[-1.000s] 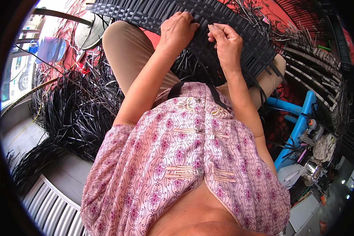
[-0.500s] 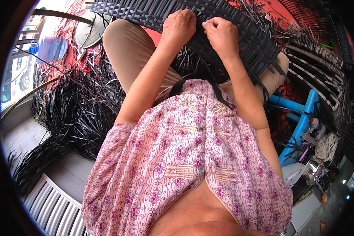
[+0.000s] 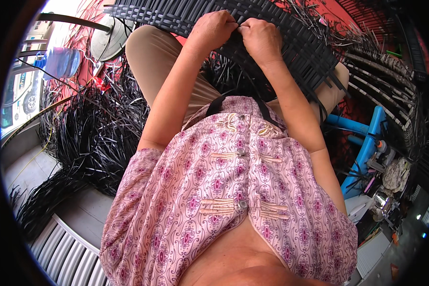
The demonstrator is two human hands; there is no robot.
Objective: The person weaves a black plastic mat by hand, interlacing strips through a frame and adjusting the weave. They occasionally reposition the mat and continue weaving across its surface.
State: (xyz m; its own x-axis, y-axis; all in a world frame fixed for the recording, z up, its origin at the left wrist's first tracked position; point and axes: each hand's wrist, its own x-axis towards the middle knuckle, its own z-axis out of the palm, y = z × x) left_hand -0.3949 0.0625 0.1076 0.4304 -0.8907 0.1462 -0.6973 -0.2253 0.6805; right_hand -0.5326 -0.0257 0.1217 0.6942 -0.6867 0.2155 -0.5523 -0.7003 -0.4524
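A dark, flat panel woven from black plastic strips (image 3: 176,19) lies across my knees at the top of the view. Over its middle, my left hand (image 3: 212,31) is closed, thumb and fingers pinched on a black strip at the weave. My right hand (image 3: 262,42) is closed beside it in the same kind of pinch, its fingertips almost meeting the left ones. The fingers cover most of the strip. Loose strip ends (image 3: 331,81) stick out from the panel's right side, near my knee.
A big heap of loose black strips (image 3: 95,128) lies to my left, beside a round grey base (image 3: 110,40) and a clear blue water jug (image 3: 62,62). On the right stand a blue plastic frame (image 3: 362,148), assorted small tools and a ribbed, woven piece (image 3: 381,81).
My right hand has moved left and slightly up, bringing its fingertips close to the left hand's. The left hand has shifted slightly left. The panel stays in place.
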